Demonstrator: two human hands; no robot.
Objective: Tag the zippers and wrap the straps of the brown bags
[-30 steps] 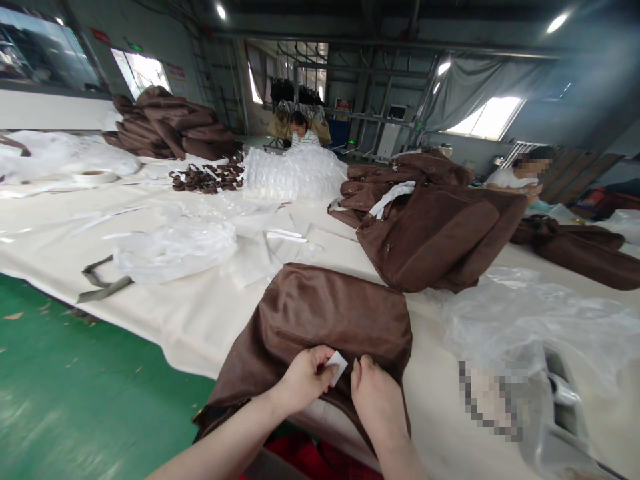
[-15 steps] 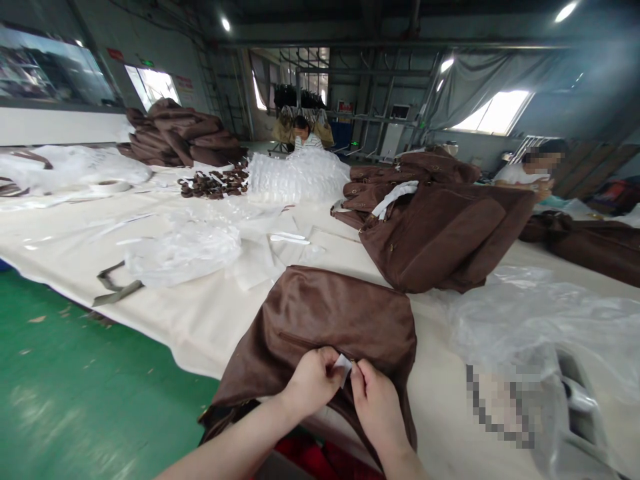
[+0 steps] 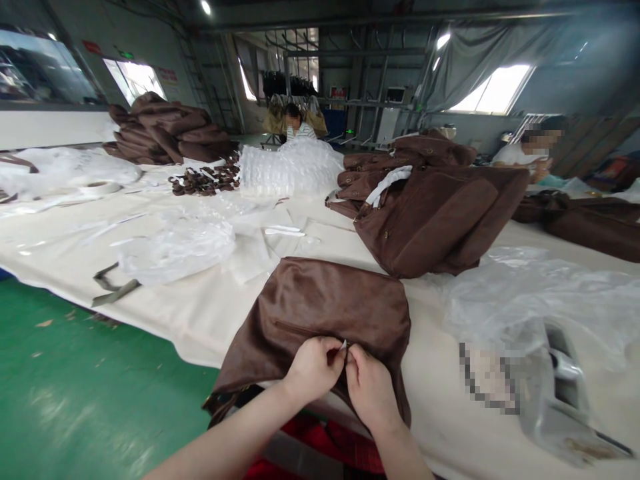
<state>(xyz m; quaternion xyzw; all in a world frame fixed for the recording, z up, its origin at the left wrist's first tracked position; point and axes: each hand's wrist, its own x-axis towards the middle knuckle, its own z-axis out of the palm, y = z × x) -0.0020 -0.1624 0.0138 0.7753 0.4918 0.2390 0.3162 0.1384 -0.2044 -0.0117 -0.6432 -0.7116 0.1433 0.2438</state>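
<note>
A brown leather bag (image 3: 345, 293) lies on the table right in front of me, with a straight zipper (image 3: 295, 329) across its upper face. At the zipper's right end both my hands meet, fingertips almost touching. My left hand (image 3: 314, 367) pinches a small white slip (image 3: 344, 345), of which only the tip shows between thumb and finger. Closed in a pinch beside it, my right hand (image 3: 369, 385) grips what looks like the zipper pull; a tiny metal glint shows there, but the fingers cover most of it. The bag's lower left edge hangs toward me.
Stacked brown bags (image 3: 425, 213) stand behind on the right, with another heap (image 3: 170, 130) at the far left. Clear plastic bags (image 3: 175, 250) and a plastic sheet (image 3: 540, 300) lie around. A grey dispenser-like object (image 3: 565, 367) is at right. Two people sit beyond the table.
The white slip has turned or been drawn in, so less of it shows. My hands have come closer together at the zipper. The view has shifted slightly.
</note>
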